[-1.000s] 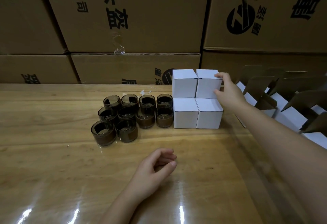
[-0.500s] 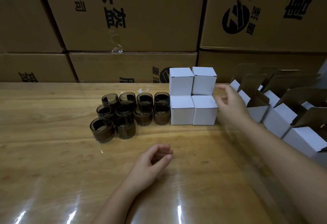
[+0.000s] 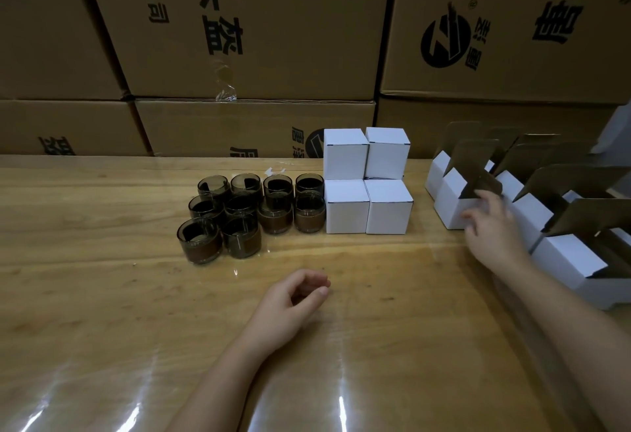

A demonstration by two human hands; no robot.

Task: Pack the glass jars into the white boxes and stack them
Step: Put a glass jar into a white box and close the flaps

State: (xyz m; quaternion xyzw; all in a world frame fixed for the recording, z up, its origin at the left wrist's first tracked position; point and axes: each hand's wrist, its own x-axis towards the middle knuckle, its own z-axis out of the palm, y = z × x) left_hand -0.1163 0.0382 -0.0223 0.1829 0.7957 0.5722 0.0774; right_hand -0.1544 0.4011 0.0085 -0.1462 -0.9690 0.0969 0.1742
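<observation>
Cardboard of the open white box (image 3: 451,214), likely light and crushable, meets the right hand (image 3: 495,231) at its blurred, seemingly spread fingers (image 3: 473,219); better held gently by the side walls. Fingers of the left hand (image 3: 292,298) curl loosely, empty.

I count ten dark glass jars (image 3: 275,219) standing upright and mouth-up in a tight cluster on the counter (image 3: 102,295). The rightmost pair stands just beside four closed white boxes (image 3: 346,208), which are stacked two on two. Off to the right of that stack sit the open white boxes (image 3: 450,209), packed together with their brown flaps raised.
</observation>
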